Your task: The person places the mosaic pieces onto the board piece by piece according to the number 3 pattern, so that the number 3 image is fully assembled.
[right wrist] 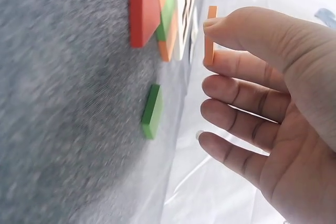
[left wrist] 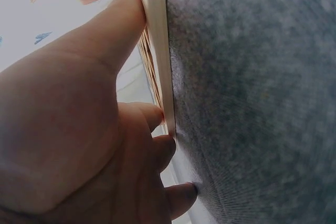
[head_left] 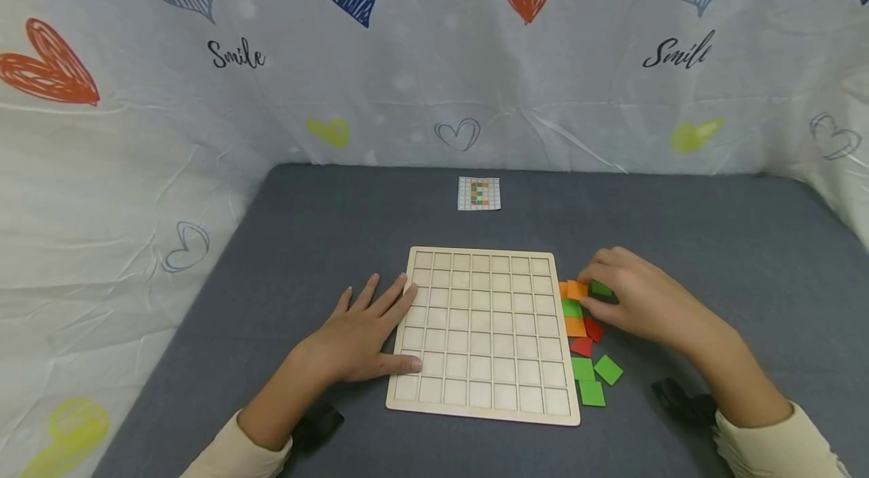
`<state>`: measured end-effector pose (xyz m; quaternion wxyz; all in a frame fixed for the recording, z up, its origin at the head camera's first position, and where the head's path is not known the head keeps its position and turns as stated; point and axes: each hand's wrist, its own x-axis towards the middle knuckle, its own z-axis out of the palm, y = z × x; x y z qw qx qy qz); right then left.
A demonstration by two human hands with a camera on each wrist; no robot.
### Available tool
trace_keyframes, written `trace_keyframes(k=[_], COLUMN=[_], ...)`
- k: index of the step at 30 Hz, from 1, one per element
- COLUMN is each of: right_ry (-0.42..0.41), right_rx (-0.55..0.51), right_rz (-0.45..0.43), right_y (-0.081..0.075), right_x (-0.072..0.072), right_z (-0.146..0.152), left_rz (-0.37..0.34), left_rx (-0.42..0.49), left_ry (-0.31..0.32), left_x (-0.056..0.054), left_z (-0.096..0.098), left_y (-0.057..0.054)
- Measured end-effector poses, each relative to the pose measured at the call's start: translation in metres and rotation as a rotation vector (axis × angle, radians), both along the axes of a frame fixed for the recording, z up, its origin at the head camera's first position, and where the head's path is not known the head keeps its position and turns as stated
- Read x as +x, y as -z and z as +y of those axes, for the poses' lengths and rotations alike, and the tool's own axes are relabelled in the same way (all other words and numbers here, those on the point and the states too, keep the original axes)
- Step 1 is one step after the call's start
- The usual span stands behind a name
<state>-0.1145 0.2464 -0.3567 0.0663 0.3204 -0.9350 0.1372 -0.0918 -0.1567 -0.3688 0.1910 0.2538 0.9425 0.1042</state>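
A wooden grid board (head_left: 480, 327) lies on the dark grey cloth in the head view. My left hand (head_left: 363, 335) rests on its left edge with fingers spread, thumb on the near left squares. Off the board's right side, my right hand (head_left: 638, 297) pinches an orange square tile (head_left: 577, 290) between thumb and forefinger. The right wrist view shows this orange tile (right wrist: 210, 35) edge-on, raised off the cloth, the other fingers loosely bent. Below it lies a green tile (right wrist: 152, 111). Red tiles (head_left: 594, 329) and green tiles (head_left: 591, 393) lie along the board's right edge.
A small printed card (head_left: 479, 194) with a coloured grid pattern lies beyond the board. A white curtain (head_left: 421, 86) with hearts hangs behind the table. Black straps (head_left: 682, 399) sit below the right wrist.
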Motion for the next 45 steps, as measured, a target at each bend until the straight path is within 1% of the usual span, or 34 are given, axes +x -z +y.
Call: trace_keyframes(k=[8, 16, 27, 37, 45], right_ry=[-0.036, -0.025, -0.048, -0.087, -0.1], right_rx=[-0.001, 0.023, 0.004, -0.006, -0.005], right_rz=[-0.021, -0.075, -0.134, -0.125, -0.135], right_y=[-0.004, -0.006, -0.003, -0.004, -0.003], right_x=[-0.009, -0.016, -0.026, -0.034, -0.039], right_z=[-0.011, -0.023, -0.04, -0.053, -0.062], left_rz=[-0.007, -0.001, -0.005, -0.002, 0.002], left_rx=[0.002, 0.005, 0.005, 0.001, -0.003], left_ry=[0.001, 0.001, 0.0, 0.002, 0.004], left_x=[0.0, 0.0, -0.001, -0.001, -0.001], left_z=[0.001, 0.001, 0.001, 0.002, 0.002], left_y=[-0.001, -0.001, 0.0, -0.002, -0.001])
